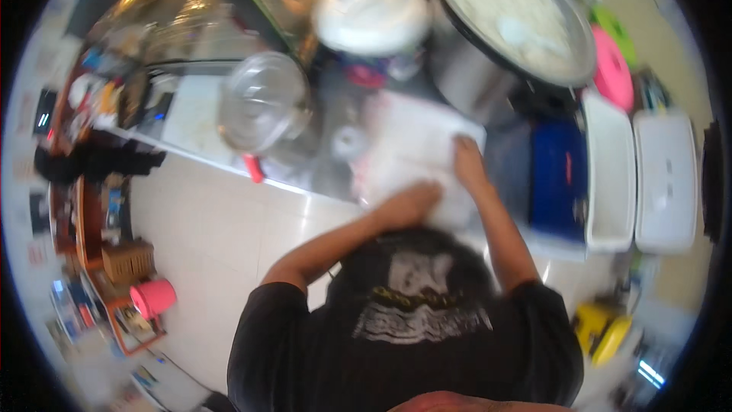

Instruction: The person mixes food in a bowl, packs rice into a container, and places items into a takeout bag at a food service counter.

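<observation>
A white sheet of paper or plastic (420, 126) with pinkish marks at its left edge lies on the grey counter in front of me. My left hand (414, 200) rests on or just over its near part, blurred. Near the sheet's right edge is my right hand (470, 157), fingers pointing away from me; blur hides whether it grips the edge. To the left of the sheet stands a small white roll (347, 142). Behind the sheet, at the right, a large metal pot (474, 77) holds white rice (509, 6) with a pale scoop (520, 33) in it.
A clear round container (264, 100) stands left on the counter, near a white board (194, 106). White lidded stacks (372, 17) are at the back. A blue box (557, 177) and white bin (609, 177) are on the right. Another person (97, 160) is at the far left.
</observation>
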`<action>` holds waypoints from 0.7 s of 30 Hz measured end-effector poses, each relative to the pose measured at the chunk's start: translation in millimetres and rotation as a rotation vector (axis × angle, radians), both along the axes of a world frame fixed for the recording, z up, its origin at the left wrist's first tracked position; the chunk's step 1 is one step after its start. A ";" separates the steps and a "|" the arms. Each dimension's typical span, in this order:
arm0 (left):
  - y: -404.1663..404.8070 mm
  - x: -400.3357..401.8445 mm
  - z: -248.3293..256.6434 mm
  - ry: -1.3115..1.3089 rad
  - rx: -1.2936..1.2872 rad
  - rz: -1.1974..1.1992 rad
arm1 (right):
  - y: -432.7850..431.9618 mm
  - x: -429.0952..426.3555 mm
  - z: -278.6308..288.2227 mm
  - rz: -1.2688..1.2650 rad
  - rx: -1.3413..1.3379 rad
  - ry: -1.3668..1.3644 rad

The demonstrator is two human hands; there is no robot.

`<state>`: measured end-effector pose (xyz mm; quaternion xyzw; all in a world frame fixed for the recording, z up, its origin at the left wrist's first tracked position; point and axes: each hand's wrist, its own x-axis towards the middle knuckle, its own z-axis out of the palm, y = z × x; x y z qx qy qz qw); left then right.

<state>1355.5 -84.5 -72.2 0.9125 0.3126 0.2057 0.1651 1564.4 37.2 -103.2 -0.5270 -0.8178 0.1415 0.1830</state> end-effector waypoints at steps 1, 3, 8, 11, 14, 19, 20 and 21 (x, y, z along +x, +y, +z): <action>3.2 4.7 -15.0 0.006 -0.044 -0.017 | 12.4 4.5 -12.3 0.058 -0.056 -0.079; 0.2 -4.0 -11.8 0.026 -0.017 -0.026 | 28.2 -20.8 21.7 0.158 -0.239 -0.215; -2.5 7.9 -11.5 0.146 0.033 0.026 | 79.1 -3.2 -20.8 0.394 -0.238 -0.481; -5.0 10.1 -17.3 0.053 -0.059 0.043 | 85.8 -14.3 -4.3 0.431 -0.123 -0.488; -4.6 14.4 -34.6 0.052 -0.036 0.052 | 86.9 -12.3 0.6 0.337 -0.222 -0.288; -8.1 7.6 -12.5 0.033 0.007 0.021 | 89.5 -29.8 33.4 0.437 -0.372 -0.703; -7.0 6.2 -2.9 0.023 0.007 -0.001 | 97.0 -24.1 19.7 0.493 -0.322 -0.728; -8.0 4.3 4.8 0.047 -0.020 0.005 | 102.7 -27.3 14.2 0.571 -0.331 -0.762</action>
